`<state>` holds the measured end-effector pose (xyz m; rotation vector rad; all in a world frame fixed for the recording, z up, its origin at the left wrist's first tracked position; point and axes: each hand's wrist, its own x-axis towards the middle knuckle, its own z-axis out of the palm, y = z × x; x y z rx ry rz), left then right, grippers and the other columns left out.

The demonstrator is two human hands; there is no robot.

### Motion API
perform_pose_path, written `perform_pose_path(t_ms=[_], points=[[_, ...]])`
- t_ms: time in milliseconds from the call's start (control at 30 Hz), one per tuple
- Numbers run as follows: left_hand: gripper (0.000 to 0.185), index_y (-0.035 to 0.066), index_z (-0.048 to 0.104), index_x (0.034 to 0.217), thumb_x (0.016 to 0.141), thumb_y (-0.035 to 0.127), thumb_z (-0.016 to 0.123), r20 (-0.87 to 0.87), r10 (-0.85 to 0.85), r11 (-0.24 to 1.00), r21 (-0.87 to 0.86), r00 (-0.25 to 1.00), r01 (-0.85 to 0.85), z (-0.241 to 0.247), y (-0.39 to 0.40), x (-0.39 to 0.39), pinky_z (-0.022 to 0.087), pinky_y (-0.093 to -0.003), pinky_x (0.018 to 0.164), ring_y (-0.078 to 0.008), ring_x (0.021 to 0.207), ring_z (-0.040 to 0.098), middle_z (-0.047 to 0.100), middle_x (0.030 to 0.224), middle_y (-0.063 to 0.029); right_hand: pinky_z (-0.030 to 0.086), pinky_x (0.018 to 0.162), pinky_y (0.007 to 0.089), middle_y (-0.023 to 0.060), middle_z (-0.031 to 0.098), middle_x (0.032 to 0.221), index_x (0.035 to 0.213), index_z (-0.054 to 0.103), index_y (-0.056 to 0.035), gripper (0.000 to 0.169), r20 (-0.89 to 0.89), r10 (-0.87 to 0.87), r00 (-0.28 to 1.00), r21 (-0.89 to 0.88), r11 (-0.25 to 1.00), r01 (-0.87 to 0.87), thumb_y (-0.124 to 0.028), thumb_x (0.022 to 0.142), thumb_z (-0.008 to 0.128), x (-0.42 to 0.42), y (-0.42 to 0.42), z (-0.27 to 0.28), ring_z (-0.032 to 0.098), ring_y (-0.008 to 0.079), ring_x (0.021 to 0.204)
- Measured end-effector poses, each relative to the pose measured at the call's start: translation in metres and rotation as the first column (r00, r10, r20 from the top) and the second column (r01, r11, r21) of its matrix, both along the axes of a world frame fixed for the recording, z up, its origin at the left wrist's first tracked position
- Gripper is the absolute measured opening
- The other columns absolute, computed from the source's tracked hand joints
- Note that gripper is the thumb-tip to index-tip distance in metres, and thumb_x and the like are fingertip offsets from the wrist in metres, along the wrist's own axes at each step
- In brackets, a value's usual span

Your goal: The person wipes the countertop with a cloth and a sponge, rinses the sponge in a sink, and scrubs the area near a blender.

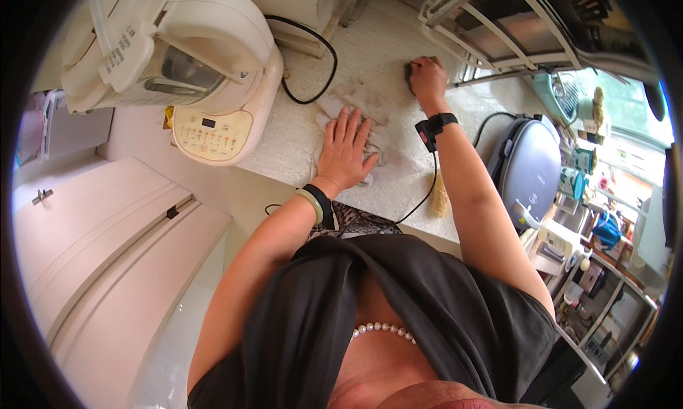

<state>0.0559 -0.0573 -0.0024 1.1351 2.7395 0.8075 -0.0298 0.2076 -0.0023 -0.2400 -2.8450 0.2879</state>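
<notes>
My left hand [347, 150] lies palm down with spread fingers on a thin, pale, soiled cloth or paper [373, 142] on the speckled countertop [291, 137]. Farther out and to the right, my right hand [428, 81] is closed around a dark scouring pad [408, 78], pressed to the counter beside the foot of a metal rack. Only the pad's edge shows past the fingers. Greyish smears mark the surface between the hands. A tan loofah-like piece [441, 196] rests near the counter's front edge, beside my right forearm.
A white countertop appliance [229, 78] with a control panel stands at the left, its black cord [335, 62] looping onto the counter. At the upper right is a metal dish rack [480, 30]. A blue-grey oval electric appliance [531, 169] stands right of my right forearm.
</notes>
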Motion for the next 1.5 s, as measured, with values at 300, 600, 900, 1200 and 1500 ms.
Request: perform_pose_path(t_ms=[300,600,900,1200,1500], points=[[0.072,0.003,0.042,0.141,0.085,0.042,0.062,0.016,0.003,0.999,0.048,1.0,-0.003,0.004,-0.001,0.0,0.022,-0.0534,0.114,-0.0416,0.139,0.029,0.037,0.149,-0.0213,0.049,0.09,0.0396,0.013,0.068,0.088,0.075,0.072,-0.0074,0.011,0.037,0.189,0.981,0.013,0.982,-0.19,-0.012,0.078,0.063,-0.102,-0.072,-0.027,0.061,0.0326,0.098],[0.069,0.003,0.046,0.138,0.083,0.041,0.065,-0.003,0.023,0.997,0.075,1.0,-0.023,0.003,-0.001,0.003,0.023,-0.0532,0.113,-0.0418,0.139,0.029,0.038,0.147,-0.0217,0.052,0.085,0.0422,0.0164,0.062,0.096,0.079,0.071,-0.0047,0.011,0.007,0.152,0.988,-0.096,0.984,-0.151,-0.01,0.084,0.062,-0.09,-0.065,-0.02,0.059,0.0362,0.096],[0.094,-0.004,0.026,0.149,0.083,0.051,0.065,0.158,0.114,0.98,-0.18,0.981,-0.085,0.016,0.028,-0.009,0.006,-0.0616,0.114,-0.051,0.144,0.012,0.024,0.152,-0.0314,0.052,0.074,0.0407,0.0146,0.065,0.089,0.085,0.073,-0.0044,0.007,-0.228,-0.091,0.969,-0.472,0.881,-0.028,-0.006,0.078,0.072,0.051,-0.049,0.032,0.063,0.0346,0.084],[0.071,0.01,0.034,0.15,0.094,0.052,0.05,-0.173,-0.011,0.989,-0.146,0.985,-0.015,-0.043,0.175,-0.17,0.014,-0.0591,0.115,-0.0443,0.143,0.023,0.031,0.156,-0.0186,0.05,0.069,0.0349,0.0105,0.063,0.086,0.086,0.068,-0.0028,0.013,-0.431,-0.355,0.829,-0.483,0.867,0.12,0.005,0.076,0.072,0.191,-0.055,0.055,0.06,0.0276,0.079],[0.039,0.011,0.061,0.127,0.098,0.033,0.046,0.026,-0.466,0.869,-0.175,0.884,0.463,-0.014,0.322,-0.197,0.042,-0.0467,0.1,-0.0407,0.117,0.055,0.062,0.125,-0.0192,0.05,0.068,0.0332,0.0094,0.063,0.088,0.087,0.068,-0.0014,0.017,-0.44,-0.461,0.77,-0.582,0.8,0.146,0.008,0.074,0.071,0.218,-0.041,0.056,0.06,0.0261,0.081]])
